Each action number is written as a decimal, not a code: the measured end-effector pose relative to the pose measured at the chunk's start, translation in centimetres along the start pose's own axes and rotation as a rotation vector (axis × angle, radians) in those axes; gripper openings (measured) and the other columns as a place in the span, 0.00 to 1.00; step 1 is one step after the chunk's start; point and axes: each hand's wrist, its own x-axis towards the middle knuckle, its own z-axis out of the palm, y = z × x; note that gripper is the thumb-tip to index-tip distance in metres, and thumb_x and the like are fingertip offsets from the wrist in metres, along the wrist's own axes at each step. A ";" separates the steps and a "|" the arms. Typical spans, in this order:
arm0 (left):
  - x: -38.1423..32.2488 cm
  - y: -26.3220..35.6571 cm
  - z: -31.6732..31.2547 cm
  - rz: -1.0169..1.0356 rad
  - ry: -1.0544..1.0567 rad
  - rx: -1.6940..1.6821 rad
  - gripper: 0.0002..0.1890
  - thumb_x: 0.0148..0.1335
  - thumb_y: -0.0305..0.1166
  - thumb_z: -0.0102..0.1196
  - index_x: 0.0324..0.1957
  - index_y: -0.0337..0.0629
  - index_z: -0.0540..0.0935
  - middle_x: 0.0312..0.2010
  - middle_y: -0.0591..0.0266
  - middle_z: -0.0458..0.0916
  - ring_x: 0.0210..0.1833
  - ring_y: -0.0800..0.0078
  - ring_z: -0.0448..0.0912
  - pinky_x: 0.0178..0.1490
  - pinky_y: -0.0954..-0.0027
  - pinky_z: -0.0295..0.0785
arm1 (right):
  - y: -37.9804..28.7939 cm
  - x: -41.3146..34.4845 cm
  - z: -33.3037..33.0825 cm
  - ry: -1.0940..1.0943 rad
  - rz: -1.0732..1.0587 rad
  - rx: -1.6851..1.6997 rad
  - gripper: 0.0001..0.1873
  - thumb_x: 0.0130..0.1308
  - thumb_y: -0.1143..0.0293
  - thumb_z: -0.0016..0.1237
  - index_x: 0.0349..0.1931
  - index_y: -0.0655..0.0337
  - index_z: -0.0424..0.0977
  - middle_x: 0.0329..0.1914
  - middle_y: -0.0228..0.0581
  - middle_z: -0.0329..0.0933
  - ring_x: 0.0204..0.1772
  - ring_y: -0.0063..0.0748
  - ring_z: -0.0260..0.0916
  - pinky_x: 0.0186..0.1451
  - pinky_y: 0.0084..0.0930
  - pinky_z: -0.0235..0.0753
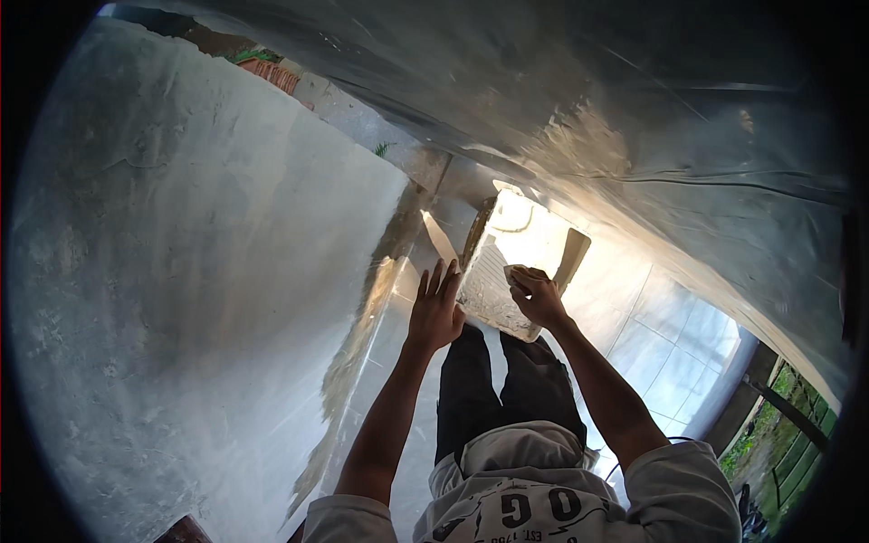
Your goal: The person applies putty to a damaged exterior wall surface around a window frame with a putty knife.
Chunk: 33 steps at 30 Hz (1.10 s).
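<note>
A pale rectangular tray [490, 282], with a ribbed slope and a whitish, stained surface, lies in front of my legs, its far part brightly sunlit. My right hand [536, 293] is closed on a small pale object [510, 273], perhaps a sponge or cloth, over the tray's near right part. My left hand [438, 305] is at the tray's left edge with fingers stretched out and nothing seen in it; whether it touches the rim I cannot tell. A long strip of sunlight falls on the floor just beyond its fingers.
A smooth grey plastered wall [271, 203] rises on the left, with a rough unpainted strip along its foot. Another grey wall [679, 136] with a thin crack or cable runs along the right. Floor tiles [669, 339] show at right, and green slats [801, 461] stand at the lower right.
</note>
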 end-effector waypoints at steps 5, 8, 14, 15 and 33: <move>-4.6 -0.4 7.6 -0.173 -0.097 -0.092 0.35 0.55 0.30 0.52 0.67 0.29 0.65 0.75 0.38 0.61 0.80 0.41 0.53 0.81 0.39 0.46 | 3.3 -4.2 4.0 -0.236 0.081 -0.237 0.26 0.60 0.67 0.59 0.61 0.59 0.77 0.68 0.42 0.76 0.75 0.48 0.66 0.73 0.48 0.65; -5.5 -1.1 10.1 -0.230 -0.111 -0.153 0.35 0.54 0.29 0.53 0.67 0.29 0.64 0.76 0.37 0.58 0.80 0.37 0.53 0.81 0.38 0.45 | 4.3 -3.2 6.7 -0.283 -0.096 -0.291 0.28 0.59 0.64 0.57 0.62 0.55 0.76 0.70 0.36 0.74 0.78 0.45 0.60 0.75 0.55 0.57; -6.1 -3.2 13.2 -0.258 -0.138 -0.172 0.36 0.56 0.30 0.53 0.68 0.32 0.62 0.76 0.38 0.56 0.81 0.39 0.50 0.80 0.36 0.46 | 7.0 -0.2 11.9 -0.357 -0.329 -0.396 0.26 0.60 0.65 0.56 0.61 0.56 0.77 0.70 0.31 0.71 0.79 0.39 0.57 0.74 0.59 0.56; -6.1 -3.4 13.4 -0.251 -0.126 -0.163 0.36 0.56 0.30 0.53 0.68 0.32 0.62 0.76 0.37 0.56 0.81 0.39 0.50 0.80 0.36 0.46 | 7.7 -0.8 12.2 -0.330 -0.383 -0.466 0.26 0.59 0.65 0.56 0.60 0.56 0.78 0.70 0.31 0.71 0.79 0.37 0.56 0.74 0.59 0.58; -4.0 -2.3 14.7 -0.152 -0.079 -0.208 0.37 0.54 0.29 0.53 0.68 0.27 0.63 0.77 0.38 0.56 0.81 0.40 0.51 0.80 0.36 0.47 | 8.9 -3.6 9.6 -0.336 -0.269 -0.493 0.27 0.59 0.63 0.55 0.60 0.61 0.77 0.70 0.32 0.72 0.80 0.35 0.54 0.73 0.55 0.58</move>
